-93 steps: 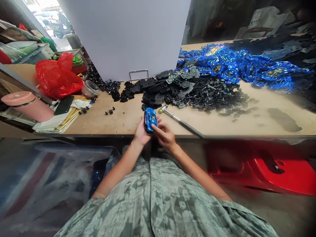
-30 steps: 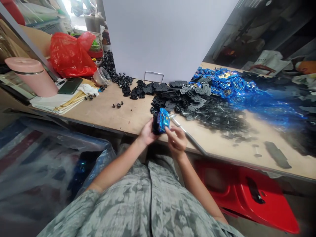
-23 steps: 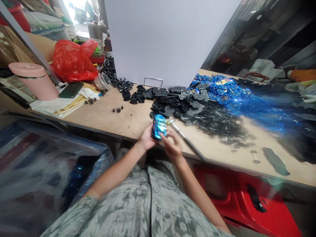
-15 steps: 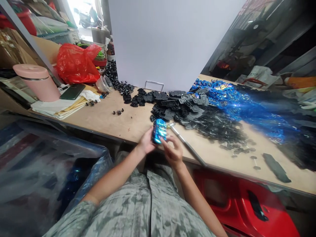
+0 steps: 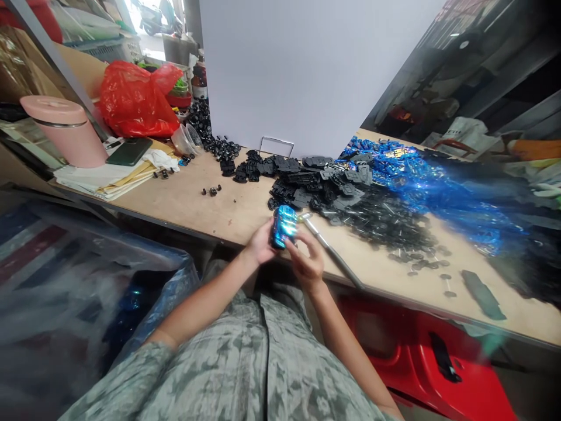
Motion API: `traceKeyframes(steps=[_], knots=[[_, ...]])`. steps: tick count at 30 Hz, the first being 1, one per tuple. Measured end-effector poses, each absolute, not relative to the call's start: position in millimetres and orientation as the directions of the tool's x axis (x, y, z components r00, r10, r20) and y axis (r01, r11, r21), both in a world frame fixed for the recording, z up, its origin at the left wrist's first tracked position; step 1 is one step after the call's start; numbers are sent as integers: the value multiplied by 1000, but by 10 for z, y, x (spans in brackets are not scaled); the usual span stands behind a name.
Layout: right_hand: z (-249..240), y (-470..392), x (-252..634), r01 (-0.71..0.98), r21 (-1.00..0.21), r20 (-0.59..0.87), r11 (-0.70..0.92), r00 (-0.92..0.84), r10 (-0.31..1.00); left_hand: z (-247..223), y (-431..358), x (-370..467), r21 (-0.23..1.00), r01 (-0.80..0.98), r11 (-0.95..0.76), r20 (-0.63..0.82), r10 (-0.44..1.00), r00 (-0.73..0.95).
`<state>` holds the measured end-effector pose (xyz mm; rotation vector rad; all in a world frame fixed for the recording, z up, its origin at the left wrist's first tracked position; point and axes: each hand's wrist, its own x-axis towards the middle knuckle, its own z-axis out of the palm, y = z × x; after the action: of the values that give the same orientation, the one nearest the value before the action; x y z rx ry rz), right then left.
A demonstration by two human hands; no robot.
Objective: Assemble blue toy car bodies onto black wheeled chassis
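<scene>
A shiny blue toy car [image 5: 285,225] is held over the table's front edge. Wrapped along its left side, my left hand [image 5: 263,243] grips it. The thumb and fingers of my right hand [image 5: 308,261] press on its near right corner; some fingertips are hidden there. Just to the right lies a hammer [image 5: 335,256], its head close to the car. Beyond the car is a heap of flat black plastic car bases [image 5: 302,180]. Black wheels on thin metal axles [image 5: 390,225] are piled farther right, behind the hammer.
Shiny blue car shells [image 5: 407,169] fill the right rear of the table. A white board [image 5: 307,76] stands behind the heaps. At left are a pink tumbler [image 5: 65,134], a phone [image 5: 129,152] and a red bag [image 5: 138,102]. A red stool [image 5: 412,356] stands below.
The view has shifted slightly, so the table sits a little higher. Both hands keep hold of the toy car, and the right fingers have moved in closer against it.
</scene>
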<state>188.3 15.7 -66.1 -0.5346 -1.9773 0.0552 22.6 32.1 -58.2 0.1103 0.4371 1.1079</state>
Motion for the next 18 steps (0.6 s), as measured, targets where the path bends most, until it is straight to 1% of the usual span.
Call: traceKeyframes(steps=[3,6,9,12,16,18], knots=[[-690,158,1856,301,-361,835,883,-318,450,-567,319,222,298,-845,444,-291,885,362],[-695,147,1822,233,-466,828,853,-226,514,-568,322,215,298,-838,458,-337,872,356],[-668,136,1795,227,-521,822,823,-127,555,-578,328,217,288,-835,469,-369,859,355],[-633,127,1794,268,-488,840,831,-116,530,-568,326,225,284,-837,467,-370,859,354],[-629,98,1813,307,-376,854,874,-251,456,-526,307,229,293,-846,446,-325,878,351],[-645,80,1822,323,-368,838,872,-291,462,-520,301,225,284,-855,435,-291,888,355]])
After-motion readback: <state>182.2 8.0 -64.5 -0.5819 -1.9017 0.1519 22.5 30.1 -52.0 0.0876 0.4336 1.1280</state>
